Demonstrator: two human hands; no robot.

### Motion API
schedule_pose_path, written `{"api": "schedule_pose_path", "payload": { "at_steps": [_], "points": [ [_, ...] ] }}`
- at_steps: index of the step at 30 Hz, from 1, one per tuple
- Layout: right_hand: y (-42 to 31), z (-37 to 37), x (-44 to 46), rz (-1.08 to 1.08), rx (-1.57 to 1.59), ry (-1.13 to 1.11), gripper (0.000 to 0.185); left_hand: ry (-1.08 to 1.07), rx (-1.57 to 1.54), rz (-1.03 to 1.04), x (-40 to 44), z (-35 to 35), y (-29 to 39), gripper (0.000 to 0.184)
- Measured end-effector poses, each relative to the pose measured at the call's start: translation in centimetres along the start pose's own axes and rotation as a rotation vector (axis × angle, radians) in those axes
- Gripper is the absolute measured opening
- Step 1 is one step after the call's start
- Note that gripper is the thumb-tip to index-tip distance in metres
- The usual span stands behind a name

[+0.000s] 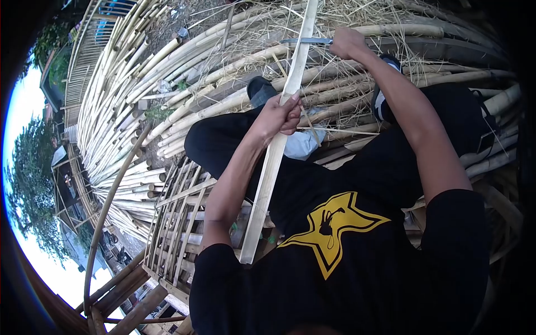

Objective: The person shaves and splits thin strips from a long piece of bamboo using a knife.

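Even, diffuse daylight fills the scene, leaving only soft shadows between the bamboo poles. At the left edge the sky is blown out to white, with blue fringing along its curved border. The pale bamboo strip reads bright against the black T-shirt, whose folds sink into darkness. Fisheye distortion bows the poles into arcs; the corners fall to black.
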State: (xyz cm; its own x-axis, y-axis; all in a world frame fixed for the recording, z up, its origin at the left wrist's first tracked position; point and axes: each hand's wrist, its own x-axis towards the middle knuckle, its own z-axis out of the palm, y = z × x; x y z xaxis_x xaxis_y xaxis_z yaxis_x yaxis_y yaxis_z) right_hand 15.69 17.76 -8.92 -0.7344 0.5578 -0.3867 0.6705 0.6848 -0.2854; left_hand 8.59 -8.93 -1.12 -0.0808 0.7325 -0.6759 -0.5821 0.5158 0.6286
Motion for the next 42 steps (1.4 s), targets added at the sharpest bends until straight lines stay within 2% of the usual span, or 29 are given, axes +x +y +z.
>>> {"api": "schedule_pose_path", "payload": {
  "at_steps": [6, 8, 10, 11, 12, 13, 14, 15, 16, 18, 21, 23, 25, 31, 34, 37, 42],
  "points": [
    [4.0, -2.1, 1.8, 0.135, 0.013, 0.091, 0.033, -0.023, -0.001, -0.082, -2.9, 0.2, -0.4, 0.020],
    [5.1, -2.4, 1.8, 0.186, -0.033, 0.083, 0.035, -0.039, 0.010, -0.021, -3.9, 0.6, -0.7, 0.020],
    [8.4, -1.8, 4.6, 0.498, 0.236, 0.196, 0.038, -0.052, -0.009, -0.059, -5.3, 0.8, -1.0, 0.021],
    [12.8, -2.3, 6.6, 0.730, 0.508, -0.007, 0.043, -0.009, 0.029, -0.065, -7.1, 1.2, -1.1, 0.021],
    [15.6, -3.8, 5.1, 0.553, 0.141, 0.171, 0.046, -0.032, -0.006, -0.067, -8.9, 1.1, -1.2, 0.022],
    [16.5, -5.3, 4.6, 0.520, 0.076, 0.086, 0.048, -0.049, -0.044, -0.065, -9.9, 0.7, -1.1, 0.022],
    [17.4, -4.7, 5.6, 0.552, 0.145, 0.167, 0.050, -0.064, -0.099, -0.073, -10.9, 0.5, -1.3, 0.022],
    [18.5, -2.8, 7.8, 0.550, 0.061, 0.253, 0.050, -0.025, -0.106, -0.063, -11.1, 0.4, -1.2, 0.022],
    [16.4, -3.9, 8.4, 0.512, 0.035, 0.260, 0.050, -0.013, -0.137, -0.030, -10.3, 0.1, -1.2, 0.022],
    [10.9, -4.4, 6.5, 0.427, 0.173, 0.168, 0.049, 0.038, -0.125, -0.005, -8.9, -0.4, -2.0, 0.022],
    [3.3, -7.5, 5.0, 0.113, 0.091, 0.050, 0.042, 0.037, -0.171, 0.027, -7.1, -0.4, -1.8, 0.023],
    [-0.1, -8.0, 4.1, -0.071, 0.050, 0.166, 0.034, 0.065, -0.132, 0.039, -6.1, 0.1, -0.7, 0.023],
    [-3.7, -9.9, 0.4, -0.217, -0.023, 0.135, 0.032, 0.048, -0.136, 0.062, -5.2, 0.3, 0.0, 0.023],
    [-6.7, -6.5, -7.8, -0.240, 0.009, -0.160, 0.031, -0.035, -0.109, 0.133, -2.9, 0.9, 1.2, 0.026],
    [-6.5, -2.6, -8.7, -0.185, 0.149, -0.205, 0.032, -0.004, -0.065, 0.123, -2.2, 1.3, 1.0, 0.025],
    [-5.7, -1.1, -9.3, -0.253, 0.114, -0.160, 0.030, -0.022, -0.070, 0.120, -1.5, 0.7, -0.2, 0.025],
    [-6.1, -0.7, -9.9, -0.230, 0.138, -0.216, 0.029, -0.013, -0.105, 0.100, -0.9, 0.6, -0.3, 0.023]
  ]
}}
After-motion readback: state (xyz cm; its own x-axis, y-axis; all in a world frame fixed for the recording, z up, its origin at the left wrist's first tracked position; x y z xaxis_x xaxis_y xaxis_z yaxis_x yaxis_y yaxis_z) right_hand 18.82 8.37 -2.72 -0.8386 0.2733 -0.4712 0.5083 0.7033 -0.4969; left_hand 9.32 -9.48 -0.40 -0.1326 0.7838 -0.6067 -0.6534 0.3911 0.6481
